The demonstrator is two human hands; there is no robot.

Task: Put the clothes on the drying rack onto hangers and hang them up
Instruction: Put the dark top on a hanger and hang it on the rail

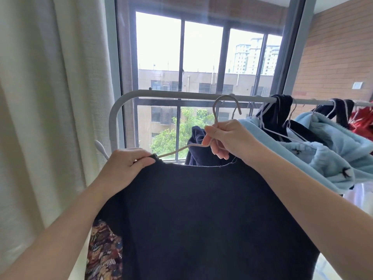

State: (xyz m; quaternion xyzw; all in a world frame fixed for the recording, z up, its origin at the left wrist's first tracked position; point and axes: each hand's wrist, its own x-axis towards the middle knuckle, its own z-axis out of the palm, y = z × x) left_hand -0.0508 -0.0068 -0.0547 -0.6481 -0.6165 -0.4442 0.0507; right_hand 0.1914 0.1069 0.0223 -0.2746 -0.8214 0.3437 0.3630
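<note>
A dark navy garment (205,219) fills the lower middle of the head view and hangs from a thin beige hanger (218,110). My right hand (228,140) grips the hanger just below its hook. The hook sits at the white rail of the drying rack (161,93); I cannot tell whether it rests on the rail. My left hand (127,166) pinches the garment's left shoulder where the hanger's arm enters the neckline. To the right, a light blue fleece garment (323,154), dark garments (280,112) and a red one (363,122) hang on hangers from the same rail.
A cream curtain (50,98) hangs close on the left. A large window (201,57) lies behind the rack, a brick wall (339,57) at the right. A patterned fabric (103,253) hangs low left, and another dark garment (195,146) is draped behind the hanger.
</note>
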